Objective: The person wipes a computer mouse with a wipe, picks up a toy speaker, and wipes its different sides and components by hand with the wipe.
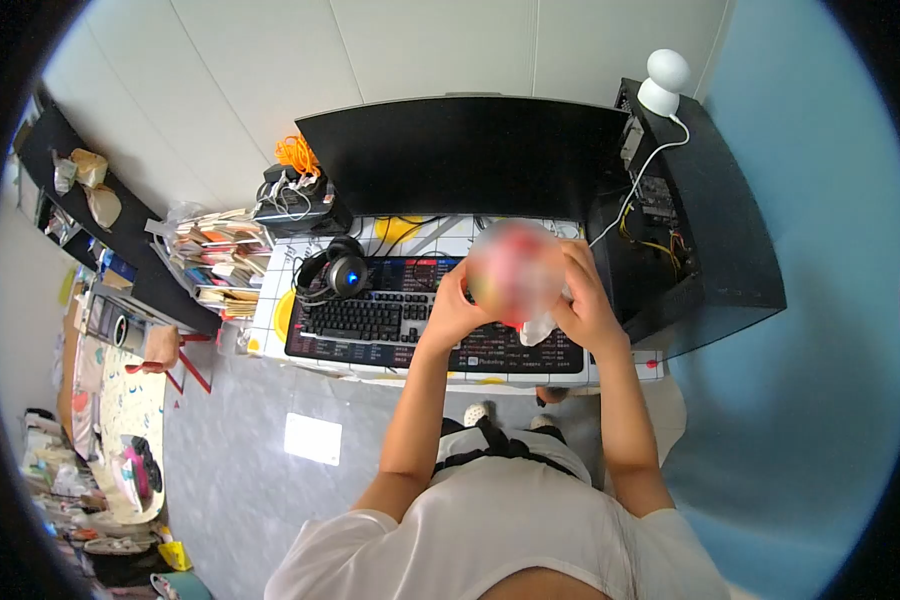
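Note:
Above the desk, a blurred pink and red object (515,272) is held up between my two hands; its kind cannot be made out. My left hand (454,308) wraps round its left side, fingers partly hidden behind it. On the opposite side, my right hand (584,305) has its fingers curled against the same object. A crumpled white piece, like tissue or cloth (537,330), pokes out below the object beside my right hand. Under the hands lie a black keyboard (360,320) and a dark printed desk mat (505,352).
Black headphones (342,272) with a blue light rest left of the keyboard. Behind stands a wide monitor (460,155). An open computer case (720,240) with a white camera (663,82) on top is at right. Papers (220,250) are stacked left.

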Demonstrator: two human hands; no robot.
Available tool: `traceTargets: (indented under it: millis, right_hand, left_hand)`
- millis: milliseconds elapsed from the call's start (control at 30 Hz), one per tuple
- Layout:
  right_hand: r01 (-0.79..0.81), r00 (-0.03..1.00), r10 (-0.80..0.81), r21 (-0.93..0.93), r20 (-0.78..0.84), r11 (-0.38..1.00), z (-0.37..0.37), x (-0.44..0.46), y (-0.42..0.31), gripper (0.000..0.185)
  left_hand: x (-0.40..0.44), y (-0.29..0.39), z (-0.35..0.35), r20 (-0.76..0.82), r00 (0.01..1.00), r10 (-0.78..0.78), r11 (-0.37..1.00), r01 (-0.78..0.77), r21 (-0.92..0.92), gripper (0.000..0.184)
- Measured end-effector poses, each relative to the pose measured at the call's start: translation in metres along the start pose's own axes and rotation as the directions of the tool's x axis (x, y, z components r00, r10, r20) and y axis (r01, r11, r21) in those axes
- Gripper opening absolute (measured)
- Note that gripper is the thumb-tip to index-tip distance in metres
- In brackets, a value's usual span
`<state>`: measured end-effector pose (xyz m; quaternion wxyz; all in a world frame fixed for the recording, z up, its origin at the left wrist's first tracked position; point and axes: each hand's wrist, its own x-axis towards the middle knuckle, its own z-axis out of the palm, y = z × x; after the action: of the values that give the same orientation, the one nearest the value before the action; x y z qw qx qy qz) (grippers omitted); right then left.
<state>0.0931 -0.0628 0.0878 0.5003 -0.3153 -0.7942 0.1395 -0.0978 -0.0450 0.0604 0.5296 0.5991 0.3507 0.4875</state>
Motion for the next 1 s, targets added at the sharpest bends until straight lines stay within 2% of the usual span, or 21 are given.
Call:
traceTargets:
  millis: [33,133,233,267,300,367,400,433,500,533,567,667,733,767,800,833,933,967,1000]
  right_hand:
    - [-0.010,1.000,0.010,0.005,-0.001,1.000,0.002,0.002,-0.002,0.039]
    - [-0.037,0.988,0.039,-0.019,0.150,0.999,0.007,0.005,0.000,0.042]
    - [-0.116,0.991,0.122,-0.085,0.061,0.990,0.026,-0.004,-0.002,0.047]
    - [-0.142,0.989,0.144,-0.057,0.036,0.988,0.034,-0.006,-0.004,0.051]
    - [-0.155,0.987,0.157,-0.055,0.035,0.986,0.040,-0.010,-0.002,0.051]
    - [-0.296,0.955,0.296,-0.018,-0.001,0.955,0.053,-0.023,0.011,0.051]
    - [-0.335,0.941,0.335,0.021,-0.044,0.942,0.060,-0.025,0.015,0.053]
    - [-0.298,0.944,0.314,0.151,-0.097,0.943,0.063,-0.026,0.018,0.053]
    - [-0.417,0.834,0.505,0.346,-0.221,0.840,0.071,-0.031,0.015,0.052]
    - [-0.323,0.863,0.422,0.337,-0.278,0.884,0.071,-0.028,0.020,0.045]
    - [-0.337,0.828,0.475,0.414,-0.298,0.846,0.073,-0.029,0.025,0.043]
    - [-0.331,0.762,0.532,0.483,-0.370,0.810,0.081,-0.019,0.031,0.042]
    - [-0.350,0.801,0.478,0.366,-0.360,0.862,0.084,-0.010,0.037,0.040]
    - [-0.343,0.821,0.440,0.301,-0.364,0.890,0.087,-0.007,0.041,0.039]
    - [-0.299,0.844,0.363,0.217,-0.395,0.929,0.089,-0.003,0.041,0.037]
    - [-0.279,0.836,0.361,0.246,-0.414,0.928,0.092,-0.001,0.040,0.037]
    - [-0.224,0.855,0.316,0.258,-0.412,0.940,0.094,0.003,0.045,0.036]
    - [-0.254,0.871,0.357,0.311,-0.339,0.916,0.091,0.005,0.042,0.034]
    - [-0.288,0.883,0.391,0.358,-0.260,0.888,0.088,0.007,0.043,0.031]
  left_hand:
    - [-0.003,-0.007,-0.004,0.025,1.000,-0.019,0.999,0.020,-0.037,0.050]
    - [-0.008,-0.022,-0.015,0.049,0.993,-0.108,0.991,0.111,-0.071,0.045]
    - [-0.006,-0.025,-0.026,0.080,0.978,-0.195,0.980,0.198,-0.030,0.040]
    - [-0.010,-0.024,-0.025,0.042,0.981,-0.191,0.974,0.195,-0.114,0.042]
    - [-0.010,-0.027,-0.027,0.047,0.978,-0.203,0.971,0.208,-0.114,0.042]
    - [-0.011,-0.035,-0.030,0.077,0.983,-0.169,0.978,0.176,-0.107,0.046]
    - [-0.012,-0.034,-0.036,0.134,0.977,-0.168,0.985,0.172,-0.012,0.053]
    - [-0.011,-0.032,-0.041,0.222,0.957,-0.188,0.981,0.193,-0.003,0.069]
    - [-0.002,-0.040,-0.053,0.312,0.948,-0.059,0.984,0.108,-0.141,0.084]
    - [0.003,-0.038,-0.065,0.407,0.911,-0.065,0.982,0.131,-0.135,0.090]
    - [0.011,-0.037,-0.073,0.425,0.905,-0.017,0.993,0.066,-0.101,0.086]
    - [0.045,-0.027,-0.096,0.557,0.830,0.039,0.998,-0.060,0.019,0.086]
    - [0.072,-0.019,-0.099,0.632,0.773,-0.048,0.997,0.071,-0.011,0.084]
    - [0.081,-0.018,-0.100,0.645,0.755,-0.113,0.989,0.145,0.005,0.084]
    - [0.083,-0.010,-0.094,0.622,0.766,-0.163,0.986,0.138,0.089,0.081]
    - [0.081,-0.007,-0.085,0.554,0.810,-0.193,0.981,0.164,0.102,0.079]
    - [0.070,-0.025,-0.076,0.468,0.831,-0.300,0.946,0.324,0.031,0.065]
    - [0.066,-0.032,-0.076,0.428,0.858,-0.285,0.944,0.329,-0.030,0.064]
    - [0.061,-0.034,-0.076,0.391,0.888,-0.243,0.964,0.266,-0.006,0.064]
